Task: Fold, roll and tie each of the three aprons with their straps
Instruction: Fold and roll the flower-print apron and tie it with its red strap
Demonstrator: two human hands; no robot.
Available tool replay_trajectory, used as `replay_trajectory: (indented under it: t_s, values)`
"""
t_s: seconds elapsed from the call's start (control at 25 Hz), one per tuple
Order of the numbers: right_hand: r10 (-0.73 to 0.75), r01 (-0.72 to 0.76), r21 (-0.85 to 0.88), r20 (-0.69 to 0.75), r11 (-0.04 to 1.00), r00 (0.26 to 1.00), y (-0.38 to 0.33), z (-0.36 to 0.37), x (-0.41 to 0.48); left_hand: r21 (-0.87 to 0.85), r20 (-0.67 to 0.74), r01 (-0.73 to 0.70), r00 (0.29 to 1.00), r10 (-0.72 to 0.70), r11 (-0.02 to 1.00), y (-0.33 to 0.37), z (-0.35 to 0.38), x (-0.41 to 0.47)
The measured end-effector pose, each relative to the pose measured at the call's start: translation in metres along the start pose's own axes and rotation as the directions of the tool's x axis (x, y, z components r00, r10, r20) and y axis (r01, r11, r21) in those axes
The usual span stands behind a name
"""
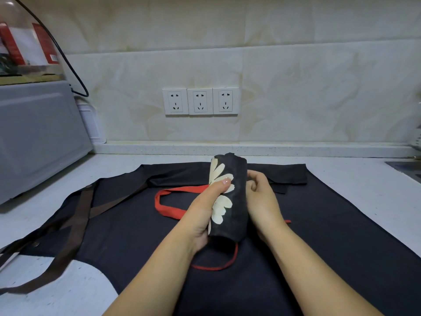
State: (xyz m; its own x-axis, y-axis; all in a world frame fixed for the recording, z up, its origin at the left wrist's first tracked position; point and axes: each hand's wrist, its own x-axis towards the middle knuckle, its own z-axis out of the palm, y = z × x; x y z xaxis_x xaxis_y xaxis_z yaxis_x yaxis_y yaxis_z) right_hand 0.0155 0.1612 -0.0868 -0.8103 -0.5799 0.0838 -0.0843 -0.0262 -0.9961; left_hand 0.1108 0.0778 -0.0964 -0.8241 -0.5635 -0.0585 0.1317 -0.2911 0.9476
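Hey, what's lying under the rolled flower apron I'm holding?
A dark apron spread flat on the counter, with the red strap looped across it. The patch directly beneath the rolled apron is hidden.

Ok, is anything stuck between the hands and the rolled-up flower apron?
No, nothing visible. The left hand grips the rolled apron directly, thumb across its flower print, and the right hand sits curled against its other side. The red strap lies loose on the flat dark apron underneath.
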Motion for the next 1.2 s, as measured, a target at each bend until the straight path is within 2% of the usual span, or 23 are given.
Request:
replay_trajectory:
  t_s: [0.08,0.2,0.32,0.64,0.72,0.8,0.96,1.04,1.12,1.2]
  values:
    - [-0.044,0.043,-0.073,-0.005,0.996,0.999,0.004,0.005,0.000,-0.066,0.020,0.034,0.999,-0.032,0.997,-0.003,-0.007,0.002]
    - [-0.049,0.049,-0.077,-0.002,0.996,0.999,0.004,0.008,0.001,-0.168,0.061,0.073,0.996,-0.063,0.983,-0.007,-0.013,0.006]
    - [-0.024,0.027,-0.071,0.047,0.997,0.999,0.003,0.007,-0.001,-0.153,0.044,0.056,0.998,-0.050,0.987,-0.004,-0.011,0.002]
    - [-0.064,0.079,-0.131,0.115,0.988,0.991,0.003,0.009,-0.007,-0.206,-0.005,0.061,0.998,-0.063,0.977,0.010,-0.006,-0.010]
    - [-0.071,0.091,-0.132,0.150,0.987,0.986,0.005,0.008,-0.008,-0.197,-0.074,0.044,0.995,-0.060,0.979,0.007,-0.006,-0.007]
    - [-0.054,0.073,-0.096,0.184,0.993,0.981,0.005,0.010,-0.010,-0.224,-0.193,-0.046,0.981,0.002,0.974,0.003,-0.010,0.001]
    - [-0.113,0.130,-0.316,0.074,0.940,0.991,0.001,0.009,-0.011,-0.334,-0.447,-0.206,0.894,0.037,0.920,0.010,-0.036,0.013]
    - [0.032,0.026,-0.260,0.218,0.965,0.975,-0.002,0.015,-0.016,-0.348,-0.510,-0.228,0.860,0.021,0.909,0.010,-0.044,0.015]
    - [0.155,-0.050,-0.249,0.424,0.967,0.892,0.001,0.026,-0.027,-0.333,-0.540,-0.240,0.841,0.024,0.912,0.007,-0.045,0.018]
    - [0.118,-0.025,-0.197,0.477,0.980,0.871,-0.002,0.029,-0.032,-0.308,-0.570,-0.255,0.821,0.037,0.916,0.005,-0.047,0.020]
